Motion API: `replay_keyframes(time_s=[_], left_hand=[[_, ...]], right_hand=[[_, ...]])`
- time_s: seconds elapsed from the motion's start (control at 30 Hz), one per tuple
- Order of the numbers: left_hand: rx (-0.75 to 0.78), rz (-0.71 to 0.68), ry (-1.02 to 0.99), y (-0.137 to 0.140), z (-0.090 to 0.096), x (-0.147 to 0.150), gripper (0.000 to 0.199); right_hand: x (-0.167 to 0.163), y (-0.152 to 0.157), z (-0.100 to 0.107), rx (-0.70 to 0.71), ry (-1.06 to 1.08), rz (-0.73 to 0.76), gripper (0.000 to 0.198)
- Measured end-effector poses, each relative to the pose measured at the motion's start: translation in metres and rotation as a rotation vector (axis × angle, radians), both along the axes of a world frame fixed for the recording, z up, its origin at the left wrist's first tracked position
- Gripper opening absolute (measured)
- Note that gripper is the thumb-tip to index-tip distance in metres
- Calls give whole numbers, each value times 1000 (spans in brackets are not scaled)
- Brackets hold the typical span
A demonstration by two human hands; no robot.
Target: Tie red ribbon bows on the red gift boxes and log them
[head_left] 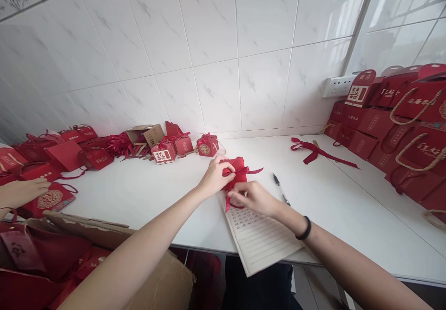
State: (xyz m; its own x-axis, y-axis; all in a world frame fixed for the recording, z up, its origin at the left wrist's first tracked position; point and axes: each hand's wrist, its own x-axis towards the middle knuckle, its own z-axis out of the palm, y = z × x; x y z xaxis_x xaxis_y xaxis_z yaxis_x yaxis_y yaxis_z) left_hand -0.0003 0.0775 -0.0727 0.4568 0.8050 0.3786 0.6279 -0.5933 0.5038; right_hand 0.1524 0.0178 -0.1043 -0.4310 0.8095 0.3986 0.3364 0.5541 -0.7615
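Observation:
A small red gift box (237, 163) lies at the top of an open lined notebook (259, 242) with handwriting on its upper lines. Across the box runs a red ribbon (255, 171), whose tails stick out to the right and toward me. My left hand (216, 176) is closed, pinching the ribbon at the box's middle. Just nearer to me, my right hand (253, 197) has its fingers curled together at the lower ribbon tail; it is slightly blurred. The fingers partly hide the box's front. A black pen (281, 189) rests to the right of the notebook.
Stacked red gift boxes (379, 124) line the right side, below a power strip (339, 86). Loose ribbons (313, 152) lie nearby. More red boxes (64, 152) fill the left, where another person's hand (24, 191) touches one. A cardboard carton (163, 277) stands at lower left.

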Motion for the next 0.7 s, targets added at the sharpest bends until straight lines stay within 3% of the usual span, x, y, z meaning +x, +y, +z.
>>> replay_keyframes(time_s=[0.1, 0.17, 0.33, 0.47, 0.7], left_hand=[[0, -25, 0, 0, 0, -1, 6], [-10, -24, -4, 0, 1, -2, 6], [-68, -22, -26, 0, 3, -3, 7], [-81, -20, -34, 0, 4, -2, 7], [-90, 22, -32, 0, 5, -2, 5]], right_hand=[[28, 6, 14, 405, -7, -321, 32], [43, 12, 17, 486, -107, -417, 31], [54, 18, 13, 356, -316, -389, 10], [47, 14, 16, 190, -273, -375, 16], [38, 11, 19, -196, -213, -156, 27]])
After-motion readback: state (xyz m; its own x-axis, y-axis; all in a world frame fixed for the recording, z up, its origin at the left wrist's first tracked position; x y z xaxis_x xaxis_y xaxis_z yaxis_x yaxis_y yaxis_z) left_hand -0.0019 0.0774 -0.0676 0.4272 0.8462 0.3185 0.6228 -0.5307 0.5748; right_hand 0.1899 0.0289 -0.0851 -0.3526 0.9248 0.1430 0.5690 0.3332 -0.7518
